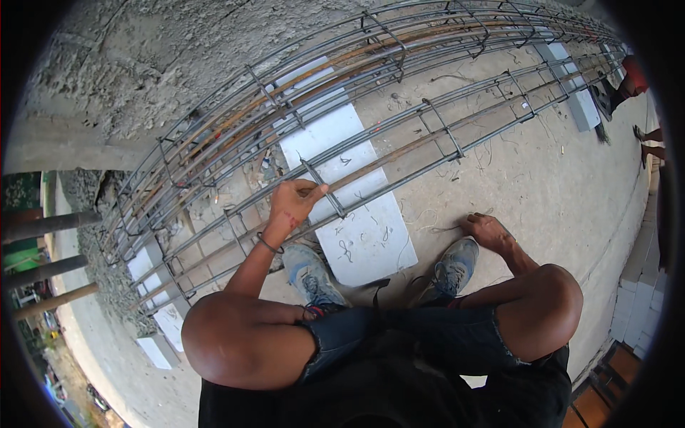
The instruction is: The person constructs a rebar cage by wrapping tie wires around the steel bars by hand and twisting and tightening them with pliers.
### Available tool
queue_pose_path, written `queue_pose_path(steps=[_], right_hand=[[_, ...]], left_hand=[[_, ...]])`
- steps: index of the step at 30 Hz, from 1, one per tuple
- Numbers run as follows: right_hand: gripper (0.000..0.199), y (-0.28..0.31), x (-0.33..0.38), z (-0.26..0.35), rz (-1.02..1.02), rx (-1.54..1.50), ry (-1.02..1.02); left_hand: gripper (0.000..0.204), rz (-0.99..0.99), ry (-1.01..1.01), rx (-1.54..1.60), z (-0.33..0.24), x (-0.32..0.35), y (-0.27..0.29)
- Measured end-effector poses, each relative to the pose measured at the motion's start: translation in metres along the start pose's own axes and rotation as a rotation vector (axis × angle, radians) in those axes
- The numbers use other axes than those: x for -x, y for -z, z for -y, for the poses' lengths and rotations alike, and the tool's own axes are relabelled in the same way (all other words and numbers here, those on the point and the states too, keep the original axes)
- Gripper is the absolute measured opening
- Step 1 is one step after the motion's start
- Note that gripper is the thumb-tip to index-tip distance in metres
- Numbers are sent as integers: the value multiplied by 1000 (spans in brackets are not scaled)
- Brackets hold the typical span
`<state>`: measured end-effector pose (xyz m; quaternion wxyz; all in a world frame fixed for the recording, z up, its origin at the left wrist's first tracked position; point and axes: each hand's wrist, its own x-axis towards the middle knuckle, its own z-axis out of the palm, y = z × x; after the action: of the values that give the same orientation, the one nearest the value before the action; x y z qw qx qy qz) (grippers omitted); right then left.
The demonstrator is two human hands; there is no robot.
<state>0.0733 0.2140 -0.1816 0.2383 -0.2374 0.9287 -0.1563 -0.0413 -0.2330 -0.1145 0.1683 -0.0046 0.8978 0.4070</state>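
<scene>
Long, narrow, grey-and-rust steel rebar cage (399, 153) runs over a white rectangular slab (378, 258); bare left hand (296, 203), fingers curled, thumb out, is at cage's nr side by a stirrup, can't tell if gripping; bare right hand (489, 232), part-closed, is low by thin grey wire (446, 229), hold unclear; step in hand's prob. handwork at that stirrup; next calls for precise fingers, IMO; no legible brands/labels/writing.

The concrete floor (542, 192) carries white slabs (382, 260) at center, upper right and lower left (bent wire scraps (345, 251) dot the central one), with rebar cages (444, 128) crossing over them.
</scene>
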Motion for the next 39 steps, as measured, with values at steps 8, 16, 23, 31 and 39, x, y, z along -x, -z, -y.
queue_pose_path(steps=[8, 16, 23, 31, 39], right_hand=[[18, 9, -9, 8, -24, 3, 47], [14, 27, -28, 25, -163, -80, 70], [11, 174, -53, 101, -114, -328, 33], [12, 121, -167, 151, -73, 35, 304], [7, 62, -188, 194, -319, -327, 160]], left_hand=[[37, 124, 94, 128, 10, -12, -12], [28, 145, 309, 325, 12, -13, -3], [37, 275, 262, 329, 1, -17, 9], [53, 506, 270, 526, 44, -25, 17], [28, 318, 96, 547, 45, -25, 0]])
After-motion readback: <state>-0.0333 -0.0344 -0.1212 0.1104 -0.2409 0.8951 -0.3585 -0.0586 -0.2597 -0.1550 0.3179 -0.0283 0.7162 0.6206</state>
